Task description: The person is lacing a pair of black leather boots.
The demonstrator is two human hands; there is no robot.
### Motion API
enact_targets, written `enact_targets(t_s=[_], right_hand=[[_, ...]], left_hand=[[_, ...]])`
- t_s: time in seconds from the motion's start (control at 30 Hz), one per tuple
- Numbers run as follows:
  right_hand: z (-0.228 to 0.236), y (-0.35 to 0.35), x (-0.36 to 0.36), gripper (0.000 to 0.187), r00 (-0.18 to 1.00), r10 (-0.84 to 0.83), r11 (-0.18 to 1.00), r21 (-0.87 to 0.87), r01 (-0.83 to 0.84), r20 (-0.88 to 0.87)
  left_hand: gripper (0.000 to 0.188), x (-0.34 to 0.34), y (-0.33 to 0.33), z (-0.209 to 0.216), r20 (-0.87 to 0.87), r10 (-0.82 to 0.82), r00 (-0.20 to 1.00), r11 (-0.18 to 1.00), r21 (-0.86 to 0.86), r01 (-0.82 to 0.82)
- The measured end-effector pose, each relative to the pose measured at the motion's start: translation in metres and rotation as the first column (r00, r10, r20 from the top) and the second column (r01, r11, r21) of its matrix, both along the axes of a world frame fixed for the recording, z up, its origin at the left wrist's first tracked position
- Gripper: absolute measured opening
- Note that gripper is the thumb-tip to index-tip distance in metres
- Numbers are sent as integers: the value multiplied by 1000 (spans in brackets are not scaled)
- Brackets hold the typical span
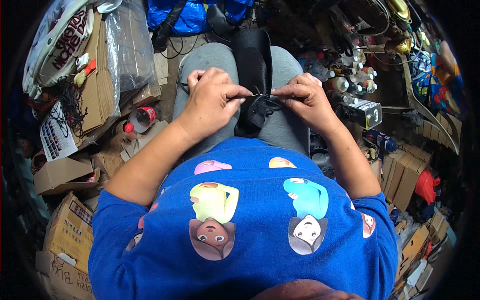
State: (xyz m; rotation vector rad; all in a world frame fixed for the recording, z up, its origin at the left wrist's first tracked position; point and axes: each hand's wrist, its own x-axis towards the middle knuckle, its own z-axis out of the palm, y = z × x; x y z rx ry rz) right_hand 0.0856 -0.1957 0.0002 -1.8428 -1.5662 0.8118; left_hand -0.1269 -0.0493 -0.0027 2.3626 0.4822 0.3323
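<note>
A black shoe is propped between my grey-trousered thighs, its long smooth part pointing away from me. Toward my belly, its nearer end carries black loops or lace ends. My left hand comes in over the left thigh, thumb and forefinger pinched beside the shoe. Opposite it, my right hand pinches in the same way. Between the fingertips a thin strand with a pale, shiny bit runs across the shoe; whether it is thread, lace or a needle I cannot tell.
Flattened cardboard and plastic wrap stand at the left, with a red-capped bottle nearby. Several small bottles crowd the right beside a metal tin. A blue bag lies ahead. Cardboard boxes sit lower right.
</note>
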Motion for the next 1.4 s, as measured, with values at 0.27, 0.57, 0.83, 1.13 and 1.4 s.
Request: enact_targets(t_s=[0.27, 0.57, 0.83, 1.13, 1.4], right_hand=[[9, 16, -5, 28, 968, 85, 996, -30, -80, 238], [19, 16, 4, 26, 964, 205, 976, -114, -188, 170], [40, 52, 2, 41, 978, 56, 998, 21, -61, 199], [43, 79, -15, 57, 867, 214, 888, -459, 19, 451], [22, 79, -9, 50, 965, 189, 810, -584, -50, 181]], left_hand=[[19, 1, 13, 1, -57, 37, 998, 992, 126, -29], [9, -28, 27, 21, -48, 88, 995, 964, 254, -73], [12, -36, 14, 36, 72, 272, 960, 952, -169, -257], [40, -18, -40, 34, -20, -8, 1000, 994, 112, 10], [60, -25, -49, 30, -219, 19, 975, 954, 297, 48]])
